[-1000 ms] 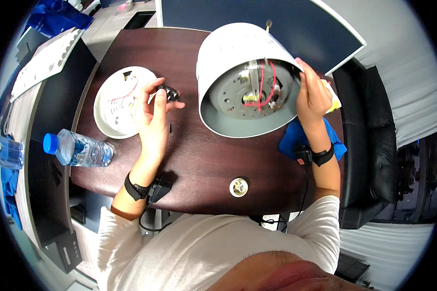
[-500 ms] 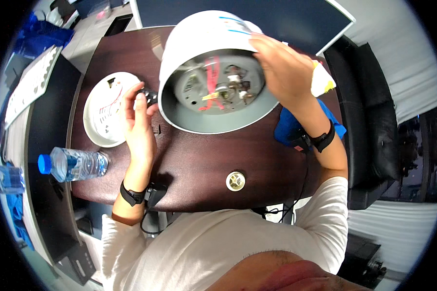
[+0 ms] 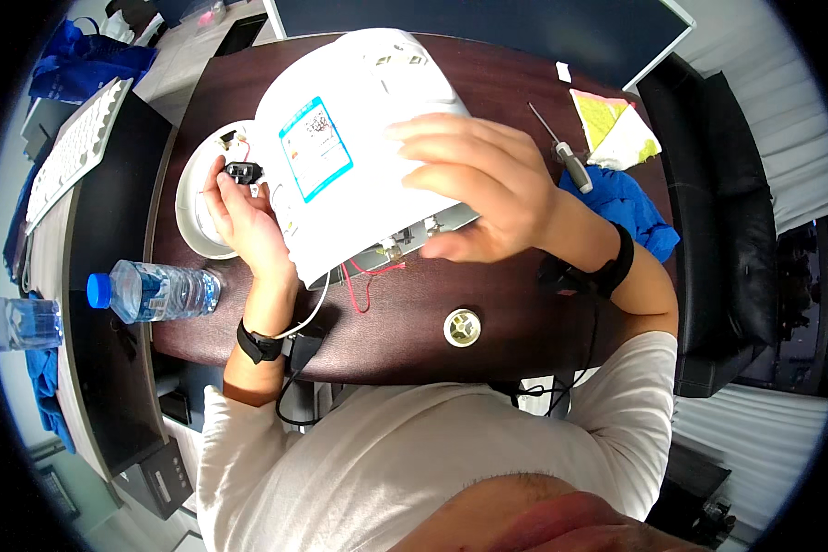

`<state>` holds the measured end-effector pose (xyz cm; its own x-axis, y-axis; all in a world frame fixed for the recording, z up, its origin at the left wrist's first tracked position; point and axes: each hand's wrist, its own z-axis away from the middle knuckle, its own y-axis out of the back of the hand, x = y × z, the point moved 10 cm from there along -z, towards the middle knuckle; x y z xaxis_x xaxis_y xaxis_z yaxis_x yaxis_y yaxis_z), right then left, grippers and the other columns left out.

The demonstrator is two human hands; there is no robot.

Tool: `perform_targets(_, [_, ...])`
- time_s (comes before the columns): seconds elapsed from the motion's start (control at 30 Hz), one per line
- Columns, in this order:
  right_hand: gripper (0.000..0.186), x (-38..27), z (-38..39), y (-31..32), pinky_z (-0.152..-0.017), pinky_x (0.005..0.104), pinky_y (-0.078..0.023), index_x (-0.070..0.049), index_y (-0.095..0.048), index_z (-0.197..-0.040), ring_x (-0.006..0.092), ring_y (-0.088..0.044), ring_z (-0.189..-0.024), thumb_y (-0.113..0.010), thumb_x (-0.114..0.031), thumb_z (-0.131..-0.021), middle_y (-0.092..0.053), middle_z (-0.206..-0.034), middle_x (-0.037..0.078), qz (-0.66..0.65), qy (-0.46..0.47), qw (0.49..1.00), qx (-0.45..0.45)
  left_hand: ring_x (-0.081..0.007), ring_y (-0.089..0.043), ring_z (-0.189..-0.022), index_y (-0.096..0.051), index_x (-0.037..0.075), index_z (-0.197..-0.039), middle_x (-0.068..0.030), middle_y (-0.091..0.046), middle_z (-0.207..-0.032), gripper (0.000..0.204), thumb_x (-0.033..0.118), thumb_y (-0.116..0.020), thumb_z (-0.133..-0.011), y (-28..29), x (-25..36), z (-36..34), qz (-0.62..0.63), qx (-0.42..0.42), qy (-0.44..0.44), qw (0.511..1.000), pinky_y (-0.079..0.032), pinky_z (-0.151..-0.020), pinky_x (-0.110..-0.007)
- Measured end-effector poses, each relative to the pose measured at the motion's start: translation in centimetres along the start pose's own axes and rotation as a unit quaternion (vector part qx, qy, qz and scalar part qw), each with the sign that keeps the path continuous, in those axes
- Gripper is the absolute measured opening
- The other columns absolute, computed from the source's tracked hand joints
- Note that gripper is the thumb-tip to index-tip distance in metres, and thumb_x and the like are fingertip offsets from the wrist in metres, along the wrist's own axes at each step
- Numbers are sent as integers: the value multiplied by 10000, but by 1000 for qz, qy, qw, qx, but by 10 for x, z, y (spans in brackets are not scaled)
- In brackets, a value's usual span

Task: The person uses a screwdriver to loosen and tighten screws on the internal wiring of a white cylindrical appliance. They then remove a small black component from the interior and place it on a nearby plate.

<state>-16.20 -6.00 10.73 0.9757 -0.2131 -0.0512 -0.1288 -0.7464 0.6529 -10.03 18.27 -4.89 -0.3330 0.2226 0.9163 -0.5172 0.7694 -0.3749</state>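
Observation:
A white appliance housing [image 3: 368, 161], shaped like a deep pot with a blue-bordered label on its side, is tipped in front of me. My right hand [image 3: 488, 184] grips its edge, fingers on the outer wall and thumb by the open rim. Metal terminals [image 3: 393, 250] and red wires [image 3: 363, 285] show under that rim; most of the inside is hidden. My left hand [image 3: 244, 221] holds a black power socket [image 3: 243, 172] beside the housing. Behind that hand lies a round white base cover [image 3: 190, 225], partly hidden. A white cord [image 3: 317, 308] hangs past my left wrist.
A water bottle [image 3: 161, 292] lies at the left table edge. A small round cream part [image 3: 462, 327] sits near the front. A screwdriver [image 3: 572, 167], a yellow-and-white cloth [image 3: 624, 138] and a blue cloth [image 3: 630, 216] lie at the right on the brown table [image 3: 396, 345].
The housing has turned over from showing its inside to showing its labelled outer wall, with red wires now hanging below the rim. My right hand has shifted left and down with it.

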Motion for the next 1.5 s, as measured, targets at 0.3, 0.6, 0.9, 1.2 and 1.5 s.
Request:
perform_targets(0.3, [615, 60, 87, 11, -821, 414, -494, -39, -455, -1196, 335, -584, -1024, -743, -206, -680, -561, -1096, 176, 78, -239, 967, -31, -84, -568, -865, -451, 109, -1201, -49, -580, -999, 240, 221, -384, -1000, -5, 6, 3, 12, -2, -33, 999, -435, -681, -208])
perform_targets(0.6, [615, 76, 97, -12, -752, 424, -529, -10, -364, -1300, 379, -632, -892, -602, -33, -734, -571, -1107, 238, 17, -323, 944, -57, -71, -556, -877, -446, 111, -1209, -46, -576, -1021, 252, 239, -382, -1002, -3, 3, 4, -9, 4, -39, 999, -435, -698, -201])
perform_targets(0.9, [576, 67, 42, 19, -665, 366, -502, -70, -483, -1232, 284, -627, -794, -648, -55, -680, -615, -929, 123, 256, -168, 948, -91, -139, -481, -970, -440, 5, -1188, -107, -472, -1145, 293, 207, -454, -976, -33, -20, -1, -138, -51, -132, 980, -456, -711, -238])
perform_targets(1.2, [361, 72, 19, 36, -501, 288, -467, 1, -619, -997, 190, -612, -638, -663, -304, -809, -655, -831, 82, 331, -45, 930, -157, -131, -532, -728, -422, -9, -1165, -106, -464, -1050, 252, 157, -389, -979, -59, -38, 11, -66, -86, -54, 993, -476, -520, -229])
perform_targets(1.5, [512, 25, 4, 24, -753, 349, -499, -12, -545, -1151, 273, -602, -929, -703, -283, -747, -603, -1025, 135, 218, -129, 955, -157, -181, -522, -933, -442, -24, -1139, -126, -498, -1095, 242, 139, -388, -969, -37, -45, -2, -160, -38, -132, 977, -459, -810, -302])
